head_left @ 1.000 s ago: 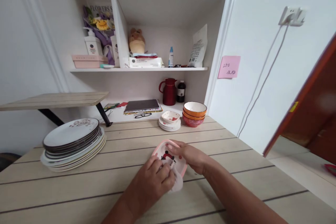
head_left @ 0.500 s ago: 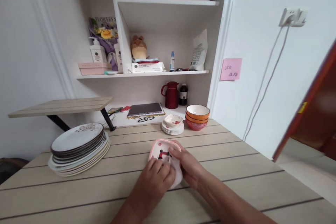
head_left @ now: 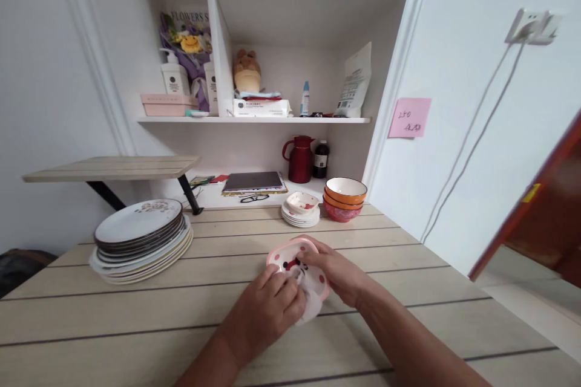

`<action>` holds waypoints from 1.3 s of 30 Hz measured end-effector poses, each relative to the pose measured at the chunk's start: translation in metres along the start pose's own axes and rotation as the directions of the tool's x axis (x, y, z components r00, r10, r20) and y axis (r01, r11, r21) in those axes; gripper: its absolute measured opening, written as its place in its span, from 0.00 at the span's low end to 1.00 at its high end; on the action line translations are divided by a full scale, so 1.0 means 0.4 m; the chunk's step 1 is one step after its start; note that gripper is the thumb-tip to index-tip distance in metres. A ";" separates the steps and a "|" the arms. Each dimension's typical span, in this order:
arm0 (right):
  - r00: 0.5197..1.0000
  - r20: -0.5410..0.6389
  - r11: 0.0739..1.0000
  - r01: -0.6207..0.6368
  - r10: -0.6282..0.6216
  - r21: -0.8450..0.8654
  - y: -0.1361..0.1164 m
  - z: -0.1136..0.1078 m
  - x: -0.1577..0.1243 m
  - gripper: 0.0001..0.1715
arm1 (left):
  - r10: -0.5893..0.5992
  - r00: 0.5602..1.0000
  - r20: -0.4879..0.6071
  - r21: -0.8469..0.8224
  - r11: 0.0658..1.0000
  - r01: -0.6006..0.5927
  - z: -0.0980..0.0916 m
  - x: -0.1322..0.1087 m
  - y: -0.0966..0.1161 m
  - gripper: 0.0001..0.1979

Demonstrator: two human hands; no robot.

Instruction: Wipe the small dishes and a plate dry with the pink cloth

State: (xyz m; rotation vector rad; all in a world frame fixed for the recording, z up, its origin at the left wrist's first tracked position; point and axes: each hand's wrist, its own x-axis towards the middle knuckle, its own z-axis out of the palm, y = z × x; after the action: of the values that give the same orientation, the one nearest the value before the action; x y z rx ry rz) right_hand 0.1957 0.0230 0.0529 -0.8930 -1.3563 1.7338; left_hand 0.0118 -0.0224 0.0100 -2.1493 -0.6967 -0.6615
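- Gripping the pink-rimmed dish, your right hand curls around its right side, thumb inside.
- Your left hand is bent nearly closed, pinching a white cloth against the dish's inside.
- The dish tilts toward you over the counter, nearer you than the small plates and stacked bowls.
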 end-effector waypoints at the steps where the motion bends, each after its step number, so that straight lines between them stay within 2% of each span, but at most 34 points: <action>1: 1.000 0.016 0.995 0.000 -0.001 0.098 0.011 0.017 0.002 0.22 | -0.053 0.999 -0.010 0.017 0.998 0.053 0.002 -0.002 -0.001 0.08; 2: 0.999 0.035 0.977 0.001 -0.009 0.214 0.022 0.036 0.005 0.26 | -0.103 0.994 -0.026 0.033 0.994 0.104 0.003 -0.003 -0.003 0.08; 4: 0.999 0.040 0.917 -0.023 0.008 0.397 0.043 0.073 0.012 0.25 | -0.171 0.983 -0.061 0.057 0.983 0.174 0.006 -0.004 -0.003 0.08; 6: 0.997 -0.039 0.877 -0.036 0.062 0.479 0.059 0.098 0.019 0.20 | -0.179 0.980 -0.087 0.059 0.981 0.185 0.006 -0.003 -0.002 0.09; 8: 0.989 -0.113 0.879 -0.028 0.092 0.476 0.066 0.102 0.026 0.20 | -0.168 0.982 -0.089 0.048 0.984 0.172 0.005 0.000 0.000 0.10; 11: 0.989 -0.145 0.947 0.012 0.037 0.320 0.061 0.072 0.034 0.25 | -0.132 0.991 -0.036 0.014 0.991 0.133 0.000 0.002 0.000 0.09; 13: 0.994 -0.100 0.993 0.059 -0.049 0.103 0.049 0.036 0.035 0.25 | -0.089 0.996 0.031 -0.044 0.995 0.090 -0.004 0.004 -0.003 0.08; 16: 0.991 0.011 0.968 0.131 -0.132 -0.213 0.022 -0.015 0.029 0.19 | -0.024 0.987 0.160 -0.165 0.985 0.051 -0.010 0.007 -0.007 0.08; 18: 0.994 0.044 0.942 0.108 -0.099 -0.317 0.002 -0.036 0.021 0.17 | 0.000 0.979 0.204 -0.209 0.977 0.044 -0.014 0.010 -0.007 0.09; 20: 0.998 0.047 0.941 0.050 -0.036 -0.336 -0.012 -0.042 0.012 0.17 | 0.014 0.985 0.172 -0.209 0.978 0.023 -0.016 0.011 -0.005 0.09; 22: 0.999 0.041 0.966 0.020 -0.010 -0.259 -0.016 -0.035 0.005 0.18 | 0.023 0.994 0.111 -0.188 0.982 -0.002 -0.016 0.010 -0.003 0.08; 24: 0.999 0.040 0.995 0.019 -0.015 -0.096 -0.006 -0.016 0.003 0.20 | 0.007 0.998 0.062 -0.146 0.989 0.002 -0.014 0.008 -0.001 0.07; 26: 0.999 0.050 0.995 0.014 -0.020 0.102 0.017 0.012 0.006 0.22 | -0.056 0.998 0.032 -0.090 0.994 0.058 -0.010 0.005 -0.001 0.08; 29: 0.998 0.054 0.927 -0.006 -0.016 0.376 0.061 0.059 0.017 0.26 | -0.191 0.982 0.001 0.001 0.982 0.191 -0.002 0.000 -0.002 0.11; 31: 1.000 0.021 0.878 -0.030 0.023 0.478 0.083 0.085 0.026 0.25 | -0.226 0.974 -0.004 0.043 0.973 0.226 0.002 -0.003 -0.001 0.11; 33: 0.994 -0.062 0.867 -0.047 0.089 0.496 0.094 0.100 0.033 0.20 | -0.197 0.980 -0.002 0.054 0.979 0.197 0.005 -0.005 0.002 0.12; 35: 0.983 -0.139 0.894 -0.046 0.121 0.446 0.091 0.101 0.039 0.17 | -0.156 0.988 0.003 0.033 0.987 0.155 0.006 -0.004 0.006 0.12; 37: 0.984 -0.147 0.939 -0.044 0.099 0.340 0.079 0.087 0.041 0.17 | -0.133 0.991 0.021 -0.005 0.991 0.133 0.008 -0.002 0.008 0.12; 39: 0.994 -0.102 0.982 -0.027 0.047 0.188 0.059 0.062 0.040 0.20 | -0.123 0.991 0.054 -0.041 0.991 0.126 0.010 0.001 0.008 0.11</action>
State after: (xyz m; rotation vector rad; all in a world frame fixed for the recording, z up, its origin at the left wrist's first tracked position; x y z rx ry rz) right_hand 0.1633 0.0219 0.0334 -0.8964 -1.0946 1.7823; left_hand 0.0152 -0.0208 0.0065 -2.1836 -0.8566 -0.6955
